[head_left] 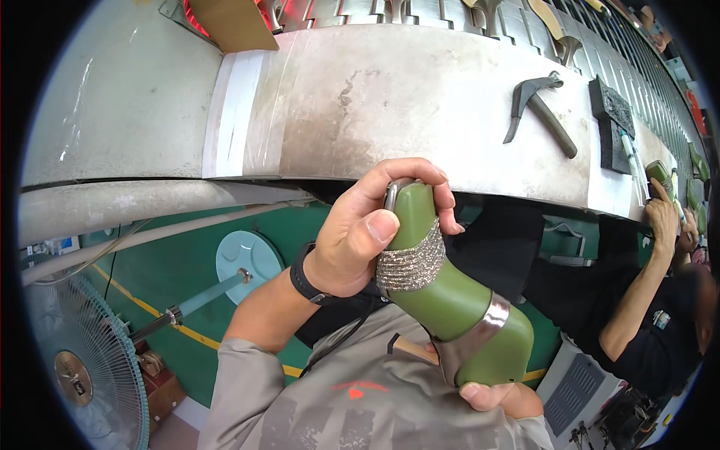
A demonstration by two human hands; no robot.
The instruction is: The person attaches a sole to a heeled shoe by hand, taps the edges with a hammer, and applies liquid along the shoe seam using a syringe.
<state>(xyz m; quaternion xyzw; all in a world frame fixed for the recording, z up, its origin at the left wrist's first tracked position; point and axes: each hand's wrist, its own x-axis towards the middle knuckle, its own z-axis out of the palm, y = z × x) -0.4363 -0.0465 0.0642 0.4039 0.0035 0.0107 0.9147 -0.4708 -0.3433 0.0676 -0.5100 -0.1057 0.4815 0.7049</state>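
A green shoe last [457, 300] is held slantwise in front of my chest, with a sandal fitted on it. A glittering rhinestone band [412, 259] wraps the toe part, and a shiny metallic strap [480, 330] runs round the heel part. My left hand [352, 240] is closed round the toe end, thumb on the near side and fingers curled over the far side. At the heel end my right hand [491, 396] grips from below; its thumb shows and most of its fingers are hidden. A slim beige piece with a dark tip [412, 349] juts out beneath the strap.
Dark pincers [544, 112] lie on the white bench [420, 97], with a black block [611, 124] and pens [634, 161] to their right. Beyond runs a slatted conveyor [360, 13] carrying shoes. A fan [82, 367] stands left; a co-worker [652, 322] handles another green last at right.
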